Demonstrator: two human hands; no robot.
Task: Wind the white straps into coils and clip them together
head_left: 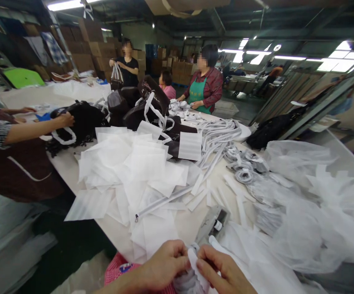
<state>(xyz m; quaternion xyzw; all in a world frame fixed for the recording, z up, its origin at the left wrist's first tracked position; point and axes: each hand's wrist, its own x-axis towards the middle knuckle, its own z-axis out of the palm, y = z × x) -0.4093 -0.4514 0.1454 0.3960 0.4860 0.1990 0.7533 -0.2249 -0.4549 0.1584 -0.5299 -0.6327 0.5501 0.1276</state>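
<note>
At the bottom centre my left hand [168, 259] and my right hand [218, 265] are closed on a bunched strap wrapped in white [195, 279]. Thumbs and fingers of both hands pinch a white strip at its top; the bundle's lower part runs out of the frame. Just beyond them is a grey box-like holder [213, 223] with a small white roll on it. A long pale strap with a metal clip [164, 202] lies ahead, over loose white foam sheets [148, 161].
Dark handbags [128, 106] are heaped behind the sheets. Long straps [216, 136], coiled straps [244, 173] and clear plastic bags [311, 224] lie to the right. A co-worker's hand [66, 119] touches a black bag at left. A person in a green apron [201, 92] stands across the table.
</note>
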